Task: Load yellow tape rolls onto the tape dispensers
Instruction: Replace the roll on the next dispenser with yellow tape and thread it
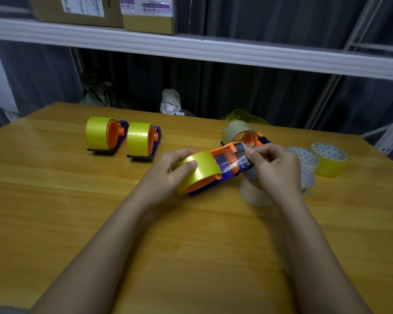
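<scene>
An orange and blue tape dispenser (227, 152) is held above the wooden table (191, 245), with a yellow tape roll (200, 166) on its hub. My left hand (168, 171) grips that roll, thumb across its face. My right hand (275, 166) pinches the clear free end of the tape (236, 160), stretched from the roll over the dispenser's front. Two loaded dispensers, one (101, 135) and another (142, 141), stand at the left. A loose yellow roll (329, 162) lies at the right.
Another dispenser (253, 137) with a clear roll (237, 130) stands behind my hands. Two more rolls, one (304, 157) white-sided and one (253, 193) pale, sit by my right wrist. A white shelf (191, 48) with cardboard boxes (82, 10) runs above the far edge.
</scene>
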Demonstrator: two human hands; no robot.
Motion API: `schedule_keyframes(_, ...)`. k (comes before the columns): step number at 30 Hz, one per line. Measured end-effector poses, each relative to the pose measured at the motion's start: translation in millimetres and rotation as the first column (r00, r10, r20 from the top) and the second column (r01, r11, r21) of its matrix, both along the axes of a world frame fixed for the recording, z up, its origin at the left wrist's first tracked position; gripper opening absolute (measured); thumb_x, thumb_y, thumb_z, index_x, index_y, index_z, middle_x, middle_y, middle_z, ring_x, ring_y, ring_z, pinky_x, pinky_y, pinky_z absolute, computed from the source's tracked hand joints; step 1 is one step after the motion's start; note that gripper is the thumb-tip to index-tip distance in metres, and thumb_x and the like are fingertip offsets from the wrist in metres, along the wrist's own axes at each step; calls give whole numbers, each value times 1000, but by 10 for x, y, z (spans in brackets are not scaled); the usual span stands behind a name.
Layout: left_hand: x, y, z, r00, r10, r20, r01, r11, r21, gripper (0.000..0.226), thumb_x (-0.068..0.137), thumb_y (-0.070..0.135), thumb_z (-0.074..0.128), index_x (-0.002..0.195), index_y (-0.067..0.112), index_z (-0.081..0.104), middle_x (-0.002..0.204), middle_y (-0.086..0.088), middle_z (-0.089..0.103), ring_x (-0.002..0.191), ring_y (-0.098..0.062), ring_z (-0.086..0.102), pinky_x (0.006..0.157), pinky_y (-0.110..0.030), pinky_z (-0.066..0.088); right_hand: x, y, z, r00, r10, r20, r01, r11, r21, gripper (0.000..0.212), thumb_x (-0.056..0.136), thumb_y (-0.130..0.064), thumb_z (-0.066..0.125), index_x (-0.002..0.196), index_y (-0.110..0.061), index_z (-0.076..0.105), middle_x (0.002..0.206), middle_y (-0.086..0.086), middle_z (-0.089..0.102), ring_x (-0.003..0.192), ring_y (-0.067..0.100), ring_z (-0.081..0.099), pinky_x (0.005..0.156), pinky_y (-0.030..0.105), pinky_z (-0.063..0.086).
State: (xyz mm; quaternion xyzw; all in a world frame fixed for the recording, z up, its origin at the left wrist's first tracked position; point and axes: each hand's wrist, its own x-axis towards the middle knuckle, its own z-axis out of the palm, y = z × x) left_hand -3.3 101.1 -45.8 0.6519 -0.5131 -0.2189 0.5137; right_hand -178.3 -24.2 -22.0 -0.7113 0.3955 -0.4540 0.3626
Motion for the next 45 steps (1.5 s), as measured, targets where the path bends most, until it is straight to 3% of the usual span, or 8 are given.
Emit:
schedule_keyframes(10,-134,-12,85,986,167,5,-167,983,-71,32,72,55,60,75,23,60,67,11,61,63,2,59,53,-15,45,37,34,-18,997,78,26,-78,997,16,13,87,-19,65,74,-22,66,85,-7,66,78,-10,57,61,5,40)
schedule_keyframes(15,-144,-35,61,971,238,3,-236,964,-123,23,85,39,62,81,16,63,67,7,60,60,2,57,50,-13,41,87,49,-38,1000,17,-21,-18,999,-46,18,84,-21,68,67,-25,62,94,-3,60,82,3,53,66,10,36)
schedule_keyframes(21,-196,-75,31,949,307,68,-284,929,-236,19,88,37,61,82,19,62,70,4,60,65,-5,57,53,-19,41,138,9,-95,1000,13,14,-15,985,172,23,82,-30,69,62,-22,62,83,1,61,81,21,58,74,40,47)
schedule_keyframes(25,-193,-81,1,931,309,195,-242,921,-306,21,85,42,58,80,21,61,69,8,58,66,-7,55,53,-19,39,110,-5,-64,998,1,61,-16,972,233,22,83,-23,68,64,-17,60,67,-5,55,70,13,52,64,26,39)
schedule_keyframes(29,-204,-52,-1,933,226,281,-131,939,-319,13,84,40,60,75,33,54,67,15,55,66,2,55,52,-9,34,68,-42,-55,997,-11,80,-5,981,194,21,84,-21,67,65,-16,61,80,-1,63,73,9,55,65,24,39)
schedule_keyframes(34,-179,-52,-30,918,177,355,-74,956,-284,30,82,54,51,71,26,52,66,6,57,63,-14,56,49,-31,42,20,-79,-50,1000,-23,2,23,998,55,17,86,-23,66,70,-16,63,99,3,60,79,4,51,66,17,38)
schedule_keyframes(40,-140,-33,2,868,207,451,-80,956,-284,32,84,55,49,59,36,42,51,11,47,50,-10,47,44,-24,30,-13,-78,-27,1000,24,-18,-24,999,-33,20,86,-23,68,67,-25,61,96,1,59,77,-3,52,64,2,38)
schedule_keyframes(45,-143,-46,9,865,250,434,-144,954,-262,42,82,58,47,64,20,52,53,4,50,51,-13,51,44,-32,36,-29,-85,-25,998,44,-53,-49,995,-85,18,86,-24,67,70,-27,61,93,-1,57,76,-14,50,65,-1,36)
